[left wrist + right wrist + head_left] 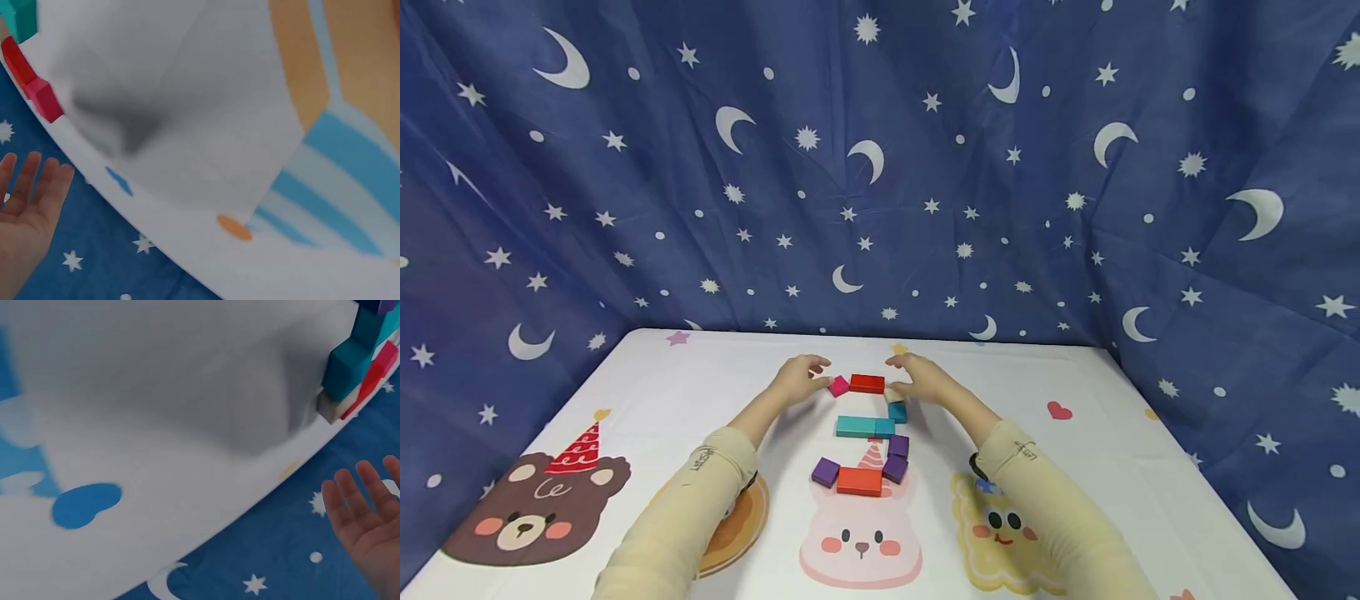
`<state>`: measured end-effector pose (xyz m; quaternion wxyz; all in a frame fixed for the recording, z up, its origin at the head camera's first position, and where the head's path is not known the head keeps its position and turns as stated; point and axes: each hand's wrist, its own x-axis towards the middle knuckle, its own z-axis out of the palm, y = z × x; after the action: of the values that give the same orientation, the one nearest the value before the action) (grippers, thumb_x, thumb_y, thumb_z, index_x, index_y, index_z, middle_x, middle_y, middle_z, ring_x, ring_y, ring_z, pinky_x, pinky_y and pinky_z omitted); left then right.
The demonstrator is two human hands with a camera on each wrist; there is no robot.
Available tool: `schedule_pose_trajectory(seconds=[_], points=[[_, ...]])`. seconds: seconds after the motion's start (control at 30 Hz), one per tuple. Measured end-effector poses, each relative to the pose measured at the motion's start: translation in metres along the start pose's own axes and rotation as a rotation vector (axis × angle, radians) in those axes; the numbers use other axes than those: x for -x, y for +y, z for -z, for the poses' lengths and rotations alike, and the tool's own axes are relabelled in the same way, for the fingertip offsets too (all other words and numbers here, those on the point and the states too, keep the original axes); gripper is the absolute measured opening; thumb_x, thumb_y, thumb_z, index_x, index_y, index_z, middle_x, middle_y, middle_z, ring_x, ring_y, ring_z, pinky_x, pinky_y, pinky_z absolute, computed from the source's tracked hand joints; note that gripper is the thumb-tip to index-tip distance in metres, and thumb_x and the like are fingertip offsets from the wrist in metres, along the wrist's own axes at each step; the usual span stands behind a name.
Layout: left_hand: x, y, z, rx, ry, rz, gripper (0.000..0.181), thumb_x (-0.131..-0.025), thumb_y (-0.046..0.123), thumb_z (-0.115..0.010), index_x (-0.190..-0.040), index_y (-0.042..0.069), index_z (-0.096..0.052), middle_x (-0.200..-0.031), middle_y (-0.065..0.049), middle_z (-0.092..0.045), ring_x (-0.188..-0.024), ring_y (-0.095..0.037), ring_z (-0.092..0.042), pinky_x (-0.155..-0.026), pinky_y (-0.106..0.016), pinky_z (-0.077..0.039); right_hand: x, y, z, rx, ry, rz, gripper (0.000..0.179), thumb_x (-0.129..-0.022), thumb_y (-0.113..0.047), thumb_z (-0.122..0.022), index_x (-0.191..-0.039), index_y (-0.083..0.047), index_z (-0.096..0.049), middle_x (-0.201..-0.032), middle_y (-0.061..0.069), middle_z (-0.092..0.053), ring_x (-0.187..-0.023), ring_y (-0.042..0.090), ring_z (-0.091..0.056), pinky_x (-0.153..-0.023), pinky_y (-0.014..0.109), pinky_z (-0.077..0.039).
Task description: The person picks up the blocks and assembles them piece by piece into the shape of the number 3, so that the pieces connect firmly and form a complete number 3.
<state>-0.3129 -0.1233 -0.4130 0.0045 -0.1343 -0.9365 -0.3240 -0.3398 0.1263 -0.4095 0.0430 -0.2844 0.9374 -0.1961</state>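
Note:
Wooden blocks lie on the table in a shape like a 3. At its far end, a pink block (pixel 838 386) sits turned slightly beside a long red block (pixel 867 384). My left hand (pixel 795 381) is just left of the pink block, thumb close to it, fingers loosely spread. To the right, my right hand (pixel 925 379) is beside a beige block (pixel 893 396), its fingers relaxed; contact is hard to tell. Nearer me come a blue block (pixel 897 412), a long teal block (pixel 855 427), a teal cube (pixel 884 428), purple blocks (pixel 898 447) and a long orange-red block (pixel 860 481).
The white tablecloth (pixel 1015 400) carries printed figures, including a bear (pixel 535 508) and a rabbit (pixel 861 546). A dark blue curtain (pixel 910 233) with moons and stars hangs behind the table's far edge.

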Motion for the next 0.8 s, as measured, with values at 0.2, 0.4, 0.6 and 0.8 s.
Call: schedule_pose_trajectory(seconds=[0.2, 0.4, 0.6, 0.8], points=[[0.006, 0.007, 0.014, -0.063, 0.067, -0.086, 0.035, -0.090, 0.019, -0.061, -0.120, 0.000, -0.061, -0.114, -0.020, -0.065, -0.105, -0.036, -0.060, -0.092, -0.046, -0.047, 0.032, -0.015, 0.013, 0.089, 0.146, 0.054, 0.035, -0.090, -0.016, -0.063, -0.122, -0.003, -0.058, -0.120, 0.014, -0.062, -0.111, 0.028, -0.059, -0.096, 0.041, -0.047], [0.027, 0.004, 0.033, -0.161, 0.142, -0.167, 0.031, -0.090, 0.019, -0.062, -0.116, 0.002, -0.064, -0.115, -0.017, -0.066, -0.104, -0.034, -0.061, -0.090, -0.048, -0.048, 0.052, -0.022, 0.036, 0.000, 0.198, 0.077, 0.036, -0.091, -0.016, -0.061, -0.125, -0.004, -0.057, -0.118, 0.015, -0.064, -0.106, 0.032, -0.061, -0.091, 0.044, -0.049], [0.047, 0.004, 0.054, -0.210, 0.171, -0.198, 0.031, -0.090, 0.019, -0.061, -0.116, 0.003, -0.065, -0.118, -0.016, -0.065, -0.109, -0.034, -0.060, -0.094, -0.049, -0.046, 0.074, -0.030, 0.055, 0.020, 0.260, 0.069, 0.035, -0.091, -0.018, -0.061, -0.124, -0.006, -0.059, -0.122, 0.011, -0.063, -0.107, 0.028, -0.060, -0.089, 0.043, -0.050], [0.068, 0.003, 0.065, -0.246, 0.187, -0.229, 0.032, -0.090, 0.020, -0.062, -0.119, 0.005, -0.064, -0.118, -0.014, -0.065, -0.114, -0.034, -0.058, -0.097, -0.050, -0.044, 0.098, -0.026, 0.056, 0.071, 0.343, 0.116, 0.030, -0.090, -0.017, -0.063, -0.118, -0.006, -0.063, -0.117, 0.010, -0.065, -0.107, 0.027, -0.061, -0.091, 0.042, -0.050]])
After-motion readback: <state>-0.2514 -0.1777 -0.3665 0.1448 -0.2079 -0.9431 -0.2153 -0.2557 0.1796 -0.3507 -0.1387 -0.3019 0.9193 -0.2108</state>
